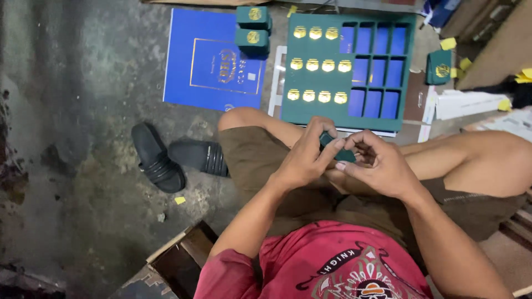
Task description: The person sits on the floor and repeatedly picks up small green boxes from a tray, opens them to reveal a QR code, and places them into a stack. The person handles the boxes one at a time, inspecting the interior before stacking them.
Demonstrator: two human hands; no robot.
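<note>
- We saw the left hand [303,158] and the right hand [381,165] meet just right of the frame's centre, above the person's folded legs.
- Both hands closed around one small dark green box [336,148]; the left fingers wrapped over its upper left end, and the right thumb and fingertips pinched its lower right edge.
- We could see only a short strip of the box between the fingers; we could not tell whether it was fully folded.
- In the upper middle of the frame lay a green compartment tray [348,113] on the floor, just beyond the knees.
- Its left columns held three rows of small green boxes with gold emblems [320,65]; its right compartments showed blue bottoms.
- We noted a blue flat cover with a gold frame [213,61] in the upper left-centre, beside the tray.
- Two stacked green boxes [253,29] sat on the blue cover's upper right corner.
- One more single green box [439,66] stood at the upper right, well apart from the hands.
- A pair of black sandals [177,158] lay on the concrete floor [72,111], left of the person's knee.
- Yellow paper scraps [448,43] lay scattered at the upper right.
- We recorded a wooden crate corner [177,257] at the lower left-centre.
</note>
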